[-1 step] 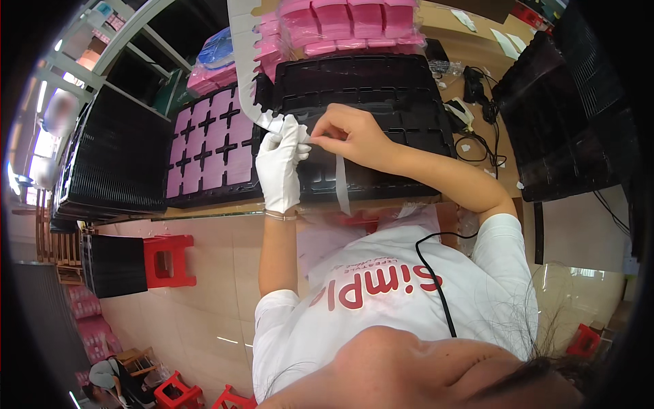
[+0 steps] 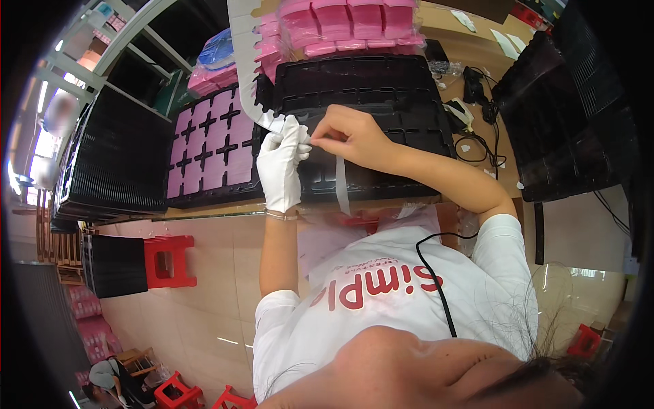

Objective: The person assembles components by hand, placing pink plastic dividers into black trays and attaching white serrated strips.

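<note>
My left hand, in a white glove, is closed on the lower end of a long white strip with a notched edge. The strip runs down from the far edge and curves toward the glove. My bare right hand pinches thumb and forefinger together right beside the gloved fingertips; a small pale bit shows there, too small to name. Below the right hand a narrow translucent strip hangs over a black tray; its upper end is hidden. Both hands are above this tray.
At the left, a black tray holds pink pieces. Stacked black trays stand farther left, others at the right. Wrapped pink pieces lie at the back. Cables lie right. A red stool stands on the floor.
</note>
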`<state>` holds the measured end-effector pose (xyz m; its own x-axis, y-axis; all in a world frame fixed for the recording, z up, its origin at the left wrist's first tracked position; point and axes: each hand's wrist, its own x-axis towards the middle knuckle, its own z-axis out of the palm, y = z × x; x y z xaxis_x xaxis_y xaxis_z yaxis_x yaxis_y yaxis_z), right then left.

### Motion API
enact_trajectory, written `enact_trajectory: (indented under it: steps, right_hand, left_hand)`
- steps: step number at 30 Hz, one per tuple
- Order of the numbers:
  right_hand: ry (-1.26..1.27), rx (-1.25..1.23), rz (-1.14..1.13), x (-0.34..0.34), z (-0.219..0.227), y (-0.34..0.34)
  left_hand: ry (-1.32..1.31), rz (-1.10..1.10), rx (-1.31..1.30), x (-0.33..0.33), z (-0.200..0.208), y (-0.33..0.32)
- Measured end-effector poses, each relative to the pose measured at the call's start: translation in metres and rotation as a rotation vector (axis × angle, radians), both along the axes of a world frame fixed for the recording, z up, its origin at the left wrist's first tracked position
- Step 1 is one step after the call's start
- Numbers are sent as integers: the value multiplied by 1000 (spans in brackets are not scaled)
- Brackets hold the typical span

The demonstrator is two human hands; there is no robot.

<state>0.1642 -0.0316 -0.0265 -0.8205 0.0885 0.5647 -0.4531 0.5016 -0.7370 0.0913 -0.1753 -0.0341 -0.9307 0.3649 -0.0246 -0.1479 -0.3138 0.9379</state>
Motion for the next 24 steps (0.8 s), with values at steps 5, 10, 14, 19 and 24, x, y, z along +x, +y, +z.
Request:
enact_trajectory:
  steps: [5, 10, 14, 19, 24]
  right_hand:
    - [63, 88, 291, 16, 17, 19]
    - [-319, 26, -221, -3, 10, 181]
    - [-478, 59, -426, -20, -50, 286]
    - [-556, 304, -574, -33, -54, 277]
    - [-602, 378, -692, -38, -49, 274]
  left_hand:
    - [16, 66, 31, 0, 3, 4]
    - [92, 24, -77, -5, -2, -4]
    - [104, -45, -169, 6, 4, 1]
    - [84, -65, -166, 6, -4, 0]
    - [62, -37, -194, 7, -4, 2]
